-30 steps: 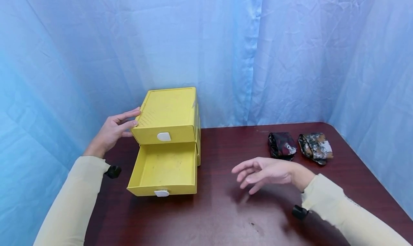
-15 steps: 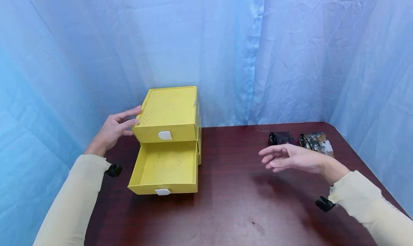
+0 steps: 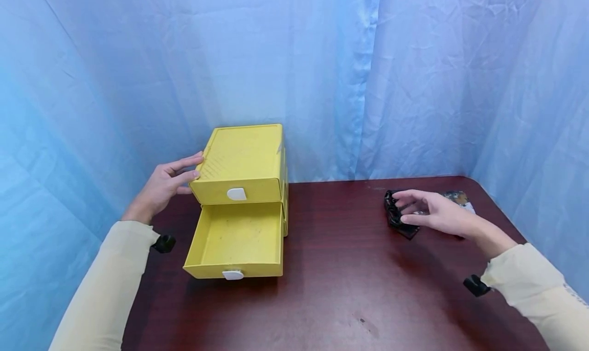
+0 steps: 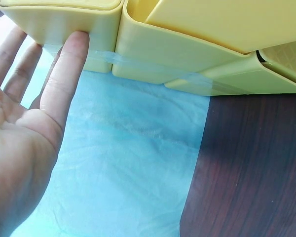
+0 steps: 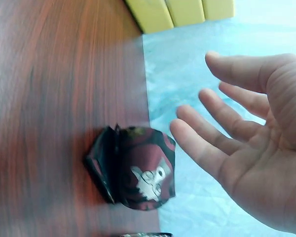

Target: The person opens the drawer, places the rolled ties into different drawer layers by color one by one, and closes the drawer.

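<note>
My left hand (image 3: 158, 187) rests its straight fingers against the upper left edge of a yellow drawer unit (image 3: 244, 154). In the left wrist view, the thumb (image 4: 69, 74) presses the unit's side wall. Below the closed top drawer, a lower drawer (image 3: 234, 238) is pulled out, with nothing in it. My right hand (image 3: 439, 215) hovers over a folded dark maroon and black cloth item (image 5: 145, 170), partly covering it in the head view. Its fingers are loosely bent and spread. Whether any fingertip touches the cloth I cannot tell.
A folded camouflage-patterned cloth item (image 3: 455, 196) lies just right of the dark one, partly behind the right hand. Dark red-brown table (image 3: 331, 269) lies under everything. Blue curtains (image 3: 322, 75) hang behind and at both sides.
My right hand has moved right and away from me, from the middle of the table to the dark cloth item. The left hand and the drawers have stayed in place.
</note>
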Demonstrator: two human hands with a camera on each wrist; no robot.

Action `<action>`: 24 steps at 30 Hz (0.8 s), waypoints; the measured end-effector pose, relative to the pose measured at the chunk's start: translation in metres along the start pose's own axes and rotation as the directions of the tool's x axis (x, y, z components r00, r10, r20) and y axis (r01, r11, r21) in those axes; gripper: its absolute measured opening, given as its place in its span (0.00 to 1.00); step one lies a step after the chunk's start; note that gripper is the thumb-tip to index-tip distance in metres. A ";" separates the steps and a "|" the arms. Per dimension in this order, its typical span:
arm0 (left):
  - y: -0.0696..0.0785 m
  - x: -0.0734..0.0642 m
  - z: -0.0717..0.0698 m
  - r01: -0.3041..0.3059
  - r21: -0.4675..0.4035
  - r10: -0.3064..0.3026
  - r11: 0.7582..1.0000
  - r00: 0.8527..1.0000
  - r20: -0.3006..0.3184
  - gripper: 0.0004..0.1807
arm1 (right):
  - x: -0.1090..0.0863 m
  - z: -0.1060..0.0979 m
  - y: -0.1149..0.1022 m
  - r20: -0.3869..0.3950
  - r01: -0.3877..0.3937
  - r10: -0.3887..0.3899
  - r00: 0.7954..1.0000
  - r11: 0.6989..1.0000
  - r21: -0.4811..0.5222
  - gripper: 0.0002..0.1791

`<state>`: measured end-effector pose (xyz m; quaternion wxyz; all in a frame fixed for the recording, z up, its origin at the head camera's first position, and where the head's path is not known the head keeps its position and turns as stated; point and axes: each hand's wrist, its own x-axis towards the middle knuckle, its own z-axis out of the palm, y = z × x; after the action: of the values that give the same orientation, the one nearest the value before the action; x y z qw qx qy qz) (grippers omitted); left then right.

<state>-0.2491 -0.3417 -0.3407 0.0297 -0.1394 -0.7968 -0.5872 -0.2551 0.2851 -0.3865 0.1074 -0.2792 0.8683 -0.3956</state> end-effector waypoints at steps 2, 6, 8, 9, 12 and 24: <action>0.000 0.000 0.000 -0.001 -0.007 0.001 1.000 1.000 -0.003 0.26 | 0.001 -0.003 0.001 -0.038 0.012 -0.013 0.999 0.999 -0.040 0.32; 0.000 0.000 0.000 -0.007 -0.013 0.007 1.000 1.000 -0.001 0.26 | 0.003 -0.009 0.008 -0.093 0.008 -0.030 0.995 0.973 -0.230 0.33; 0.001 0.000 0.000 -0.008 -0.013 0.008 1.000 1.000 0.003 0.26 | 0.004 -0.013 0.012 -0.100 -0.007 -0.026 0.995 0.948 -0.318 0.33; 0.001 0.000 0.000 -0.008 -0.009 0.008 1.000 1.000 0.002 0.26 | 0.004 -0.014 0.014 -0.099 -0.013 -0.023 0.995 0.937 -0.349 0.33; 0.001 -0.001 0.000 -0.007 -0.002 0.007 1.000 1.000 -0.005 0.26 | 0.006 -0.018 0.019 -0.090 -0.042 0.010 0.996 0.930 -0.365 0.33; 0.000 -0.001 0.001 -0.013 -0.007 0.013 1.000 1.000 0.005 0.27 | 0.020 -0.019 0.042 -0.065 -0.072 0.053 0.996 0.940 -0.334 0.37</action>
<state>-0.2482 -0.3410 -0.3406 0.0311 -0.1462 -0.7939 -0.5894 -0.2963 0.3079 -0.4041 0.0467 -0.2545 0.9342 -0.2455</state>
